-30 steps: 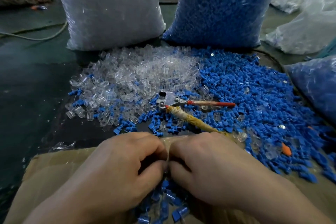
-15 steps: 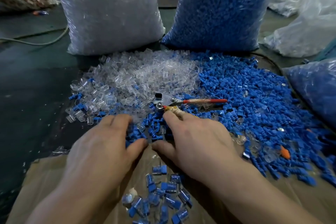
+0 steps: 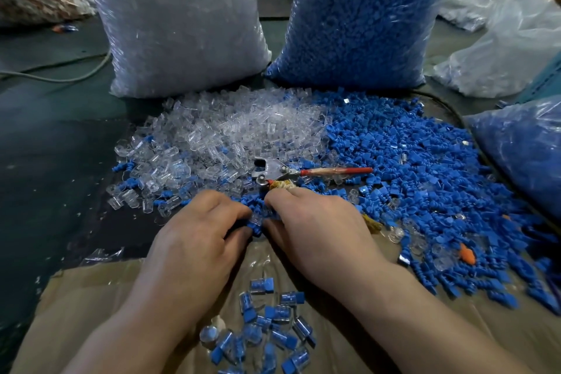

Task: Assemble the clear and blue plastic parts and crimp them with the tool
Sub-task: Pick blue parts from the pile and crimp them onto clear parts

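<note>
— What's the step in hand?

— Picking stock, I'd judge. Both hands are down in the near edge of the blue parts (image 3: 409,167). Best to take one blue and one clear only, and to seat them squarely before going for the tool. A handful just slows the mating.

— Are they holding anything?

— The left hand (image 3: 206,234) has thumb and fingers (image 3: 224,203) curled round a few blue parts. The right hand (image 3: 318,228) has its fingertips buried in the heap, so I can't tell.

— And the rest?

— The tool (image 3: 273,171) lies just beyond the right hand's fingers at 12 o'clock, its wrapped handle running under that hand. The clear parts (image 3: 230,130) heap at 11 o'clock, apart from both hands. Finished pieces (image 3: 273,325) lie on the cardboard (image 3: 91,313) at 6 o'clock.
</note>
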